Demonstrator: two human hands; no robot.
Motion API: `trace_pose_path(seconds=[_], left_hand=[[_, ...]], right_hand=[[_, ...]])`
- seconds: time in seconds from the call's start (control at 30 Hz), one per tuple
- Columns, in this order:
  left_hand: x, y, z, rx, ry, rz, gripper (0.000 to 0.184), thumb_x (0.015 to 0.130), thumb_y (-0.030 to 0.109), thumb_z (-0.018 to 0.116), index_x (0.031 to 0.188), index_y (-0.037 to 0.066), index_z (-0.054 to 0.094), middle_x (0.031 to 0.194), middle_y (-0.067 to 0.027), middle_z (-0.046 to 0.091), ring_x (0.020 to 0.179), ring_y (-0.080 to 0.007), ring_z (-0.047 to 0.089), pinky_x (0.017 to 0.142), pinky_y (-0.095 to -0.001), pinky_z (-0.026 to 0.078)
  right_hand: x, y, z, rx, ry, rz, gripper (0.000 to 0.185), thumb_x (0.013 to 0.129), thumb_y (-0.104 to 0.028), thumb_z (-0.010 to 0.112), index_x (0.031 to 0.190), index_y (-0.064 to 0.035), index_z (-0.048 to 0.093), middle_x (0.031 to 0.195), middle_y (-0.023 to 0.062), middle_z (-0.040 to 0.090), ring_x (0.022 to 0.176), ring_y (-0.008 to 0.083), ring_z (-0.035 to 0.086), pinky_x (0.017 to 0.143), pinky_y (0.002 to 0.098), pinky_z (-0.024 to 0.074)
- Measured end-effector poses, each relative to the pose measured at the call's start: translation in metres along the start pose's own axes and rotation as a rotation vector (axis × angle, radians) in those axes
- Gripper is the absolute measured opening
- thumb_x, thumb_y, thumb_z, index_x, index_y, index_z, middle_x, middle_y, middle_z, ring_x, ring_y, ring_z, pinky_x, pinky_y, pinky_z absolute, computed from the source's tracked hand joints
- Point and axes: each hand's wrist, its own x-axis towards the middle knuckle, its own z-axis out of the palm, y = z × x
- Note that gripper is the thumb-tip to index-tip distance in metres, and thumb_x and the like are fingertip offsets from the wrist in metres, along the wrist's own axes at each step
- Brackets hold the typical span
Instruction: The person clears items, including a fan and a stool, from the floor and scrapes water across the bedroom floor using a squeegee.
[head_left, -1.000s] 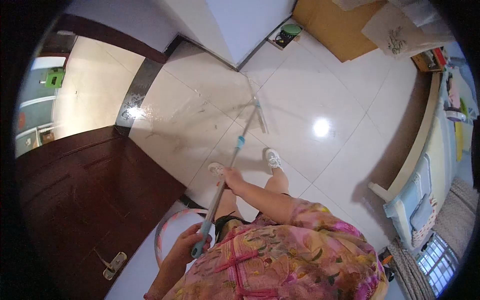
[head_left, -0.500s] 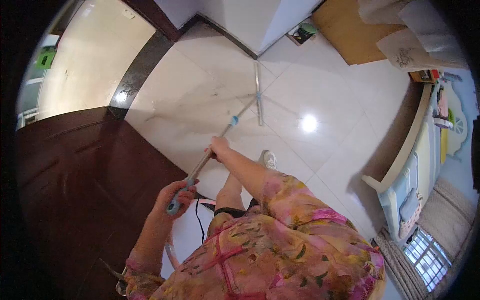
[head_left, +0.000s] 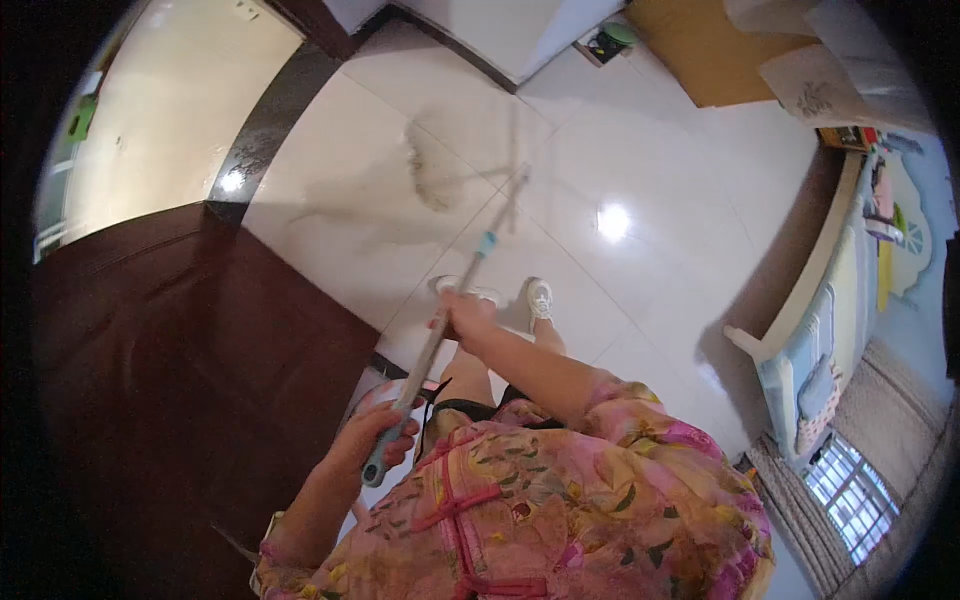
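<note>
A long-handled floor squeegee point(head_left: 432, 347) slants forward from my body over the tiles. My left hand point(head_left: 383, 438) is wrapped round the blue-grey grip at its near end. Farther up the pole, my right hand point(head_left: 464, 317) is closed around the metal shaft. A light-blue collar point(head_left: 487, 243) sits above that hand. At the far end the thin crossbar is smeared by motion, and I cannot tell whether it touches the floor. Left of it, a dark wet-looking streak point(head_left: 422, 170) marks the pale tiled floor point(head_left: 650, 270).
A dark reddish-brown door panel point(head_left: 200, 390) fills the left side. Beyond a dark threshold point(head_left: 265, 125) lies another pale floor. A white wall corner point(head_left: 500, 45) juts in ahead. The bed point(head_left: 790, 340) stands right, cardboard point(head_left: 710, 55) at upper right. My shoes point(head_left: 540, 298) are close below the pole.
Both hands have come back toward my body and slightly right, drawing the squeegee with them. Its crossbar has blurred. A dark streak now shows on the tiles, and a second shoe has come into view.
</note>
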Motion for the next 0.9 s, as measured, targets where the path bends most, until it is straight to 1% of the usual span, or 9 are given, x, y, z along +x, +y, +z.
trace_pose_path(seconds=[0.1, 0.2, 0.33, 0.4, 0.47, 0.6, 0.63, 0.7, 0.9], left_hand=[[0.076, -0.004, 0.005, 0.196, -0.067, -0.147, 0.027, 0.078, 0.018, 0.045, 0.097, -0.001, 0.045, 0.062, -0.0034, 0.047, 0.038, -0.0063, 0.038, 0.033, -0.0172, 0.032], [0.164, -0.006, 0.041, 0.315, -0.237, -0.265, 0.022, 0.076, 0.02, 0.049, 0.085, 0.0, 0.05, 0.059, -0.0029, 0.049, 0.041, -0.007, 0.041, 0.034, -0.0169, 0.034], [0.206, -0.014, 0.046, 0.063, -0.146, -0.34, 0.021, 0.076, 0.02, 0.049, 0.079, -0.001, 0.05, 0.058, -0.0031, 0.049, 0.043, -0.0063, 0.043, 0.034, -0.0149, 0.034], [0.169, 0.005, 0.028, 0.113, 0.0, -0.195, 0.022, 0.076, 0.018, 0.047, 0.08, -0.003, 0.049, 0.059, -0.0038, 0.048, 0.042, -0.0072, 0.042, 0.033, -0.0157, 0.034], [0.127, 0.011, -0.014, -0.025, 0.065, -0.296, 0.022, 0.077, 0.016, 0.043, 0.082, -0.004, 0.049, 0.056, -0.0037, 0.047, 0.039, -0.0075, 0.04, 0.032, -0.0168, 0.032], [0.032, 0.0, -0.043, -0.109, 0.17, -0.118, 0.023, 0.076, 0.017, 0.043, 0.091, -0.001, 0.046, 0.062, -0.0057, 0.045, 0.038, -0.0065, 0.037, 0.031, -0.0153, 0.031], [0.017, -0.005, -0.042, -0.191, 0.158, -0.066, 0.024, 0.076, 0.017, 0.043, 0.094, 0.001, 0.045, 0.064, -0.0066, 0.045, 0.039, -0.0066, 0.037, 0.03, -0.0155, 0.03], [-0.001, -0.017, -0.038, -0.227, 0.203, 0.019, 0.025, 0.076, 0.015, 0.043, 0.098, 0.002, 0.043, 0.066, -0.0073, 0.045, 0.04, -0.0065, 0.037, 0.031, -0.0161, 0.03], [-0.003, -0.061, 0.003, -0.012, 0.223, 0.229, 0.03, 0.076, 0.012, 0.044, 0.103, 0.002, 0.041, 0.069, -0.0086, 0.045, 0.043, -0.0068, 0.038, 0.034, -0.0167, 0.03]], right_hand=[[0.043, 0.009, -0.109, -0.025, 0.02, -0.097, 0.025, 0.078, -0.028, 0.043, 0.074, -0.0031, 0.047, 0.059, 0.0101, 0.048, 0.049, 0.0223, 0.048, 0.047, 0.0333, 0.0414], [0.052, -0.035, -0.161, 0.088, 0.514, 0.007, 0.024, 0.078, -0.026, 0.039, 0.07, -0.0042, 0.044, 0.055, 0.0097, 0.046, 0.052, 0.0229, 0.048, 0.048, 0.0371, 0.0406], [0.094, -0.03, -0.21, -0.003, 0.293, -0.056, 0.015, 0.078, -0.02, 0.039, 0.075, -0.0049, 0.042, 0.065, 0.0112, 0.048, 0.053, 0.0226, 0.049, 0.047, 0.0356, 0.0429], [0.122, -0.001, -0.186, 0.004, 0.207, 0.059, 0.019, 0.076, -0.021, 0.043, 0.073, -0.0023, 0.045, 0.063, 0.0131, 0.046, 0.058, 0.0274, 0.048, 0.053, 0.0425, 0.0425], [0.14, 0.043, -0.137, -0.642, 0.175, -0.056, 0.016, 0.067, -0.015, 0.055, 0.074, -0.0022, 0.049, 0.071, 0.0128, 0.049, 0.062, 0.0231, 0.049, 0.05, 0.0376, 0.0398], [0.038, 0.029, -0.027, -0.763, -0.134, -0.059, 0.015, 0.072, -0.018, 0.047, 0.077, -0.0043, 0.05, 0.066, 0.0086, 0.048, 0.055, 0.0183, 0.051, 0.046, 0.0313, 0.0409], [0.032, 0.046, 0.0, -0.202, -0.069, 0.036, 0.016, 0.074, -0.019, 0.043, 0.075, -0.0038, 0.049, 0.062, 0.008, 0.047, 0.053, 0.0196, 0.052, 0.046, 0.0315, 0.0418], [0.026, 0.052, 0.033, 0.006, -0.032, 0.18, 0.02, 0.076, -0.021, 0.039, 0.073, -0.0027, 0.048, 0.058, 0.0085, 0.047, 0.055, 0.0226, 0.054, 0.045, 0.0324, 0.0415], [0.019, 0.043, 0.02, -0.147, -0.174, 0.145, 0.021, 0.076, -0.023, 0.042, 0.086, -0.0047, 0.041, 0.065, 0.0087, 0.048, 0.053, 0.0236, 0.054, 0.046, 0.0373, 0.0423]])
